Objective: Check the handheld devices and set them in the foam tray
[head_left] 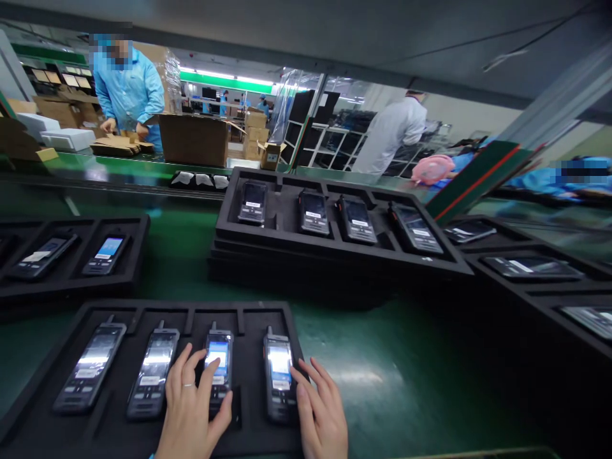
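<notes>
A black foam tray [186,312] in front of me holds several rugged handheld phones with stubby antennas, each in its own slot. My left hand [191,401] rests over a phone with a lit screen [217,382], its fingers spread and the index fingertip at the screen. A ring is on one of its fingers. Beside the rightmost phone [278,363], also lit, my right hand [322,405] is open, with a fingertip at the screen's right edge. Two darker-screened phones, a left one [90,370] and one nearer my hand [153,373], lie in the same tray.
Behind stands a stack of foam trays [287,252] with more phones on top. Other loaded trays sit at the left [136,255] and right [514,290] on the green work surface [382,370]. Across a bench, a person in blue [127,89] handles cardboard; another wears white [392,131].
</notes>
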`<state>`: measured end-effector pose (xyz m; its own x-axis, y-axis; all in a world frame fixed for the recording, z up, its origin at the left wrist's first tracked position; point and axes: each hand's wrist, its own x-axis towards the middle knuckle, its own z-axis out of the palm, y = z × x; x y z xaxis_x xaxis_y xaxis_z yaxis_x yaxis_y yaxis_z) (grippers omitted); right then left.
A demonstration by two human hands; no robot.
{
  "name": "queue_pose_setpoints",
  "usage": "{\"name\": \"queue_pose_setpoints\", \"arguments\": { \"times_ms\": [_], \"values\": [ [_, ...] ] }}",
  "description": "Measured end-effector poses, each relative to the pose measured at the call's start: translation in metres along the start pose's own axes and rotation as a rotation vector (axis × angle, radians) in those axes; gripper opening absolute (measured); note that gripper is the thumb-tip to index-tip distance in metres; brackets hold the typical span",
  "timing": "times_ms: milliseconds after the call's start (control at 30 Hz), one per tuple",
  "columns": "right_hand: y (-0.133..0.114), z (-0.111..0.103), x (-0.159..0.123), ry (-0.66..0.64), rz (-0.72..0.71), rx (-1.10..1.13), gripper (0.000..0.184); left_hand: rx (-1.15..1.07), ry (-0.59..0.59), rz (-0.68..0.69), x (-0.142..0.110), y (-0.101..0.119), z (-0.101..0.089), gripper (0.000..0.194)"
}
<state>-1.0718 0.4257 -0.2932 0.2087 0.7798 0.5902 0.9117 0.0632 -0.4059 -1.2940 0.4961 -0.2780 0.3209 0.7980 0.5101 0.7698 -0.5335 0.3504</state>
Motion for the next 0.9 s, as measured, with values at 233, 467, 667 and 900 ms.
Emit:
{"name": "queue_pose_setpoints", "arguments": {
  "times_ms": [233,467,667,900],
  "values": [
    [-0.0007,0.0005,0.0013,0.008,-0.016,-0.027,0.028,-0.014,-0.009,-0.017,-0.0007,0.0004,-0.0006,0.030],
    [-0.0028,0.0009,0.0028,0.013,-0.042,-0.055,0.029,-0.035,-0.026,-0.023,-0.0019,-0.0009,0.0006,0.026],
    [-0.0019,0.0014,0.0025,-0.050,-0.037,-0.059,0.029,-0.018,-0.039,-0.076,-0.0018,-0.0010,0.0007,0.033],
    [0.0029,0.0038,-0.0022,-0.078,0.038,0.010,0.036,0.025,-0.074,-0.096,-0.0024,-0.0042,0.0043,0.041]
  ]
}}
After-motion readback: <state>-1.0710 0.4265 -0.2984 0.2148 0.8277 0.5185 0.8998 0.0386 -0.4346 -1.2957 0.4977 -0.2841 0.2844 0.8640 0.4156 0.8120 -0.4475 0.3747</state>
